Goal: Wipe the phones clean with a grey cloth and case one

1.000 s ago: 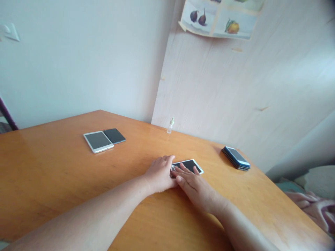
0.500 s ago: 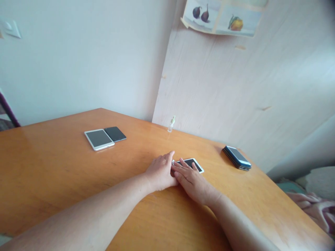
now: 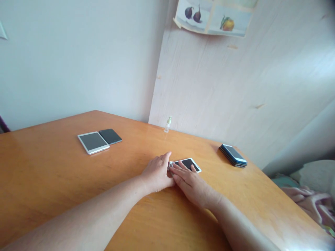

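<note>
A white phone (image 3: 190, 163) with a dark screen lies on the wooden table, partly under my right hand. My right hand (image 3: 191, 183) is laid out with its fingers spread, the tips over the phone's near left corner. Beside it my left hand (image 3: 157, 174) curves round a small clear-and-white thing (image 3: 171, 164), its thumb side touching my right hand. What that thing is, and how firmly I hold it, is mostly hidden by my fingers.
On the table (image 3: 125, 212), a white tablet (image 3: 93, 142) lies against a dark device (image 3: 111, 136) at the left. A small clear pump bottle (image 3: 167, 125) stands near the wall. Several phones (image 3: 233, 155) are stacked at the right. Crumpled fabric (image 3: 311, 204) lies beyond the right edge.
The view has shifted slightly, so the table things appear a little further left. Both hands keep nearly the same pose, and slightly more of the small clear-and-white thing shows between them.
</note>
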{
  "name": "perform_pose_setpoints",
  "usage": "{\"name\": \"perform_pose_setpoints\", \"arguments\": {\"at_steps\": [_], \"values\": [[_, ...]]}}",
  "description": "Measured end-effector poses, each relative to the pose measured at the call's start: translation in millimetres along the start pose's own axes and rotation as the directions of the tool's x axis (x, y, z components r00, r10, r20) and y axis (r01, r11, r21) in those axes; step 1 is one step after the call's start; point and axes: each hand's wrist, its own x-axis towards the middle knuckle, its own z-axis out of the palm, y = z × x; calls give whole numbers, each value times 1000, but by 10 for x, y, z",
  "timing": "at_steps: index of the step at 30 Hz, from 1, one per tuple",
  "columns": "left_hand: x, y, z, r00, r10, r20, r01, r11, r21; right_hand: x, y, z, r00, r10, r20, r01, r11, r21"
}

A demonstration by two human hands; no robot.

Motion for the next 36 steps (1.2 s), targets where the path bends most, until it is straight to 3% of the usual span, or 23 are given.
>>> {"name": "perform_pose_setpoints", "arguments": {"at_steps": [2,7,9,12,15,18,20,22,25,28,30,32,36], "values": [[-1,2,-1,1000,5,-3,-5,1000,1,12,24,-4,1000,23,-5,-24,1000,-9],[-13,23,-1,1000,-18,6,18,1000,-11,92,336,-35,926,345,-151,-368,915,-167],[-13,20,1,1000,-18,5,18,1000,-6,81,296,-30,936,323,-141,-343,927,-152],[-9,7,3,1000,5,-2,-5,1000,12,18,45,-8,993,111,-35,-113,992,-48],[-7,0,1,1000,15,-1,-15,1000,22,-26,-98,-12,999,-18,29,18,1000,-16],[-10,7,-3,1000,4,0,-4,1000,19,-15,87,-57,986,165,-26,-167,977,-131],[-11,13,-5,1000,-1,4,1,1000,16,-3,290,-93,939,331,-91,-343,917,-202],[-11,16,-6,1000,-5,10,5,1000,13,-6,410,-119,900,417,-128,-436,868,-237],[-10,14,-7,1000,-6,9,5,1000,11,-53,297,-125,933,346,-97,-359,903,-237],[-9,12,-14,1000,-1,11,0,1000,13,-138,3,-125,994,112,15,-109,984,-140],[-11,13,-22,1000,5,18,-5,1000,14,-181,-97,-143,997,5,77,0,998,-65],[-13,17,-25,1000,8,22,-9,1000,16,-190,-44,-169,997,40,74,-34,997,-70],[-15,14,-10,1000,9,15,-9,1000,20,-138,228,-186,956,285,-74,-294,933,-207]]}}
